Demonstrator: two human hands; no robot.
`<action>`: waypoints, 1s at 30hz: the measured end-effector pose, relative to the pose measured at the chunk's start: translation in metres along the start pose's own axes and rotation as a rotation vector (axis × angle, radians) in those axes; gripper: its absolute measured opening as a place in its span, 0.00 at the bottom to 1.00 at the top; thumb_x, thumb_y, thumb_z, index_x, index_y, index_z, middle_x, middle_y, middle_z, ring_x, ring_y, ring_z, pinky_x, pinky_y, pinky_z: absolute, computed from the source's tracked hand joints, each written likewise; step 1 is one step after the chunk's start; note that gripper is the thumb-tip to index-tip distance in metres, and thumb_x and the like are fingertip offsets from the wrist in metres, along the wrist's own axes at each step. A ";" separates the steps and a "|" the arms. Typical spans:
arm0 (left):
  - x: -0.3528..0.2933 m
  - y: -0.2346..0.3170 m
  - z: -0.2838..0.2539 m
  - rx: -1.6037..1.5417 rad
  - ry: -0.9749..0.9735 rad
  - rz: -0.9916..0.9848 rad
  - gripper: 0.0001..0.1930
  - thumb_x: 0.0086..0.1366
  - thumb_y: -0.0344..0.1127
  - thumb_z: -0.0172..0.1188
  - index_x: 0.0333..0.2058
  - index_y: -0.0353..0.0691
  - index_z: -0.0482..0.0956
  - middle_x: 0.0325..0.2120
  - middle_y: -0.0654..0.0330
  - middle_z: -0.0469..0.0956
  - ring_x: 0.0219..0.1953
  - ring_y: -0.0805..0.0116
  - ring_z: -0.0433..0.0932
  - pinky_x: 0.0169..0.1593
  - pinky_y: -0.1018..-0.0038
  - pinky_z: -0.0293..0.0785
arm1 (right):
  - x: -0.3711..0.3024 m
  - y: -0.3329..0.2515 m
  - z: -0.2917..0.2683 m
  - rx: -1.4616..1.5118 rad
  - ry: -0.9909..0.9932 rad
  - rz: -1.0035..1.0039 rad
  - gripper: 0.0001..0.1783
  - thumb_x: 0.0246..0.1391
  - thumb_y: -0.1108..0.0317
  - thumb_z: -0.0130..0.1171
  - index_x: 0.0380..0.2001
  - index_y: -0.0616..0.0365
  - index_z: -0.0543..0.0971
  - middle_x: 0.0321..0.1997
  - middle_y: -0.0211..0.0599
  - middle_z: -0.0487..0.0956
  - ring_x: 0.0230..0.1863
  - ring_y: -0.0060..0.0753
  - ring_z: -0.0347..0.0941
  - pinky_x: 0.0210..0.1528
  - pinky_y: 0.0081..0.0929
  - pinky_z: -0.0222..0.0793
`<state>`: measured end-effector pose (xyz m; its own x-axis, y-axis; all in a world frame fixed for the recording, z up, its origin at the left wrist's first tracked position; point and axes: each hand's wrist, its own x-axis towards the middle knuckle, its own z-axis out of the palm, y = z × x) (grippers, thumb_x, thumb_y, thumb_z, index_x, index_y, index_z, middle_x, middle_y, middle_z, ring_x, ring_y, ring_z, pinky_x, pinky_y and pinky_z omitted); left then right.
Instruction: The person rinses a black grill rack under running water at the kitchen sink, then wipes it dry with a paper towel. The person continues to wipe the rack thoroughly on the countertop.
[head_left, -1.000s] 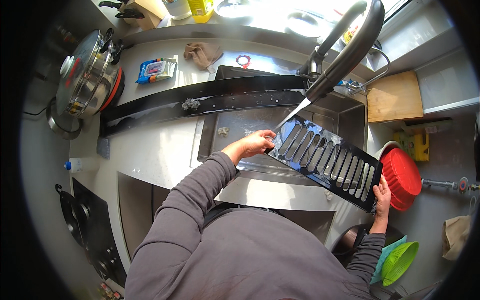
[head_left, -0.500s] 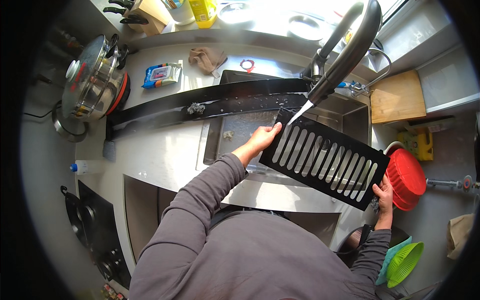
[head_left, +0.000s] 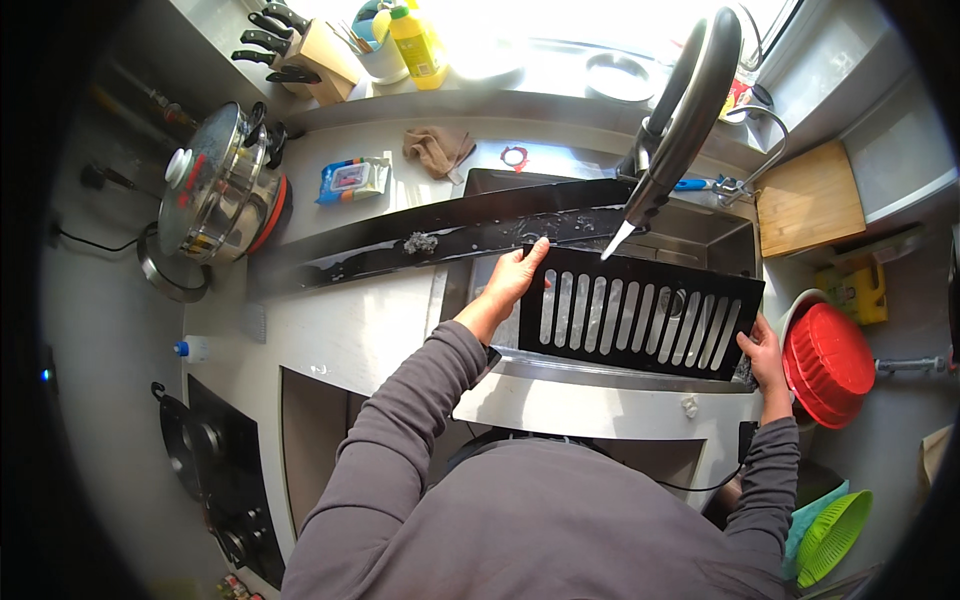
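Observation:
My left hand [head_left: 515, 277] grips the upper left corner of a black slotted panel [head_left: 650, 275], thumb on top. My right hand [head_left: 766, 360] holds its right end, with a grey scouring pad [head_left: 744, 371] partly hidden beneath the fingers. The panel is tilted over the sink [head_left: 590, 368]. From the faucet [head_left: 672, 165] a white stream of water falls at the panel's upper edge. Behind lies a long wet black panel [head_left: 480, 232] across sink and counter, with another scouring pad [head_left: 421, 243] on it.
A glass-lidded pot [head_left: 215, 190] stands left, near a wipes pack [head_left: 352, 180] and a brown cloth [head_left: 437, 152]. At the right are a cutting board [head_left: 810, 200], a red basin [head_left: 830, 360] and a green basket [head_left: 835, 535]. A knife block [head_left: 320, 65] stands on the sill.
The slotted panel has turned closer to level, its right end raised and its left end lowered slightly. Both hands keep their hold. The water now meets its upper edge further right.

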<state>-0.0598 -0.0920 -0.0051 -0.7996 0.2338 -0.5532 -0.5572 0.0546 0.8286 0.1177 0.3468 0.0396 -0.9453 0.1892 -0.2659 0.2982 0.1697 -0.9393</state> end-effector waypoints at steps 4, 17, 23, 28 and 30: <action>-0.008 0.000 -0.003 0.022 0.085 0.212 0.21 0.61 0.50 0.66 0.42 0.38 0.76 0.36 0.63 0.79 0.38 0.76 0.75 0.45 0.76 0.71 | 0.017 0.011 0.010 -0.014 0.039 -0.009 0.32 0.54 0.76 0.61 0.63 0.64 0.65 0.50 0.32 0.77 0.49 0.22 0.71 0.53 0.21 0.66; -0.012 0.000 -0.003 -0.030 0.140 0.281 0.18 0.59 0.41 0.70 0.40 0.38 0.73 0.33 0.63 0.78 0.34 0.75 0.75 0.42 0.77 0.71 | 0.044 0.043 0.015 -0.100 0.117 -0.027 0.23 0.49 0.78 0.64 0.51 0.62 0.74 0.38 0.24 0.76 0.37 0.17 0.68 0.45 0.17 0.66; -0.016 -0.005 -0.010 -0.127 -0.082 0.334 0.08 0.63 0.32 0.65 0.34 0.41 0.72 0.31 0.66 0.78 0.34 0.77 0.76 0.43 0.78 0.72 | 0.054 0.055 0.014 -0.190 0.097 -0.025 0.19 0.47 0.79 0.64 0.45 0.60 0.78 0.37 0.26 0.79 0.40 0.21 0.72 0.47 0.22 0.67; -0.027 -0.002 -0.001 -0.206 -0.144 0.433 0.08 0.64 0.29 0.63 0.31 0.42 0.71 0.27 0.70 0.75 0.34 0.81 0.74 0.42 0.81 0.70 | 0.059 0.054 0.022 -0.433 0.155 0.068 0.21 0.46 0.77 0.64 0.47 0.61 0.76 0.40 0.37 0.80 0.45 0.36 0.75 0.52 0.30 0.67; -0.030 -0.001 0.005 -0.192 -0.129 0.435 0.08 0.64 0.28 0.63 0.30 0.42 0.71 0.27 0.70 0.75 0.33 0.82 0.73 0.41 0.82 0.69 | 0.059 0.038 0.031 -0.618 0.354 -0.035 0.22 0.47 0.77 0.63 0.49 0.61 0.74 0.43 0.41 0.78 0.47 0.40 0.74 0.53 0.32 0.68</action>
<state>-0.0343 -0.0939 0.0113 -0.9399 0.3141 -0.1340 -0.2185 -0.2518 0.9428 0.0690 0.3347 -0.0188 -0.8871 0.4586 -0.0530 0.3881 0.6786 -0.6236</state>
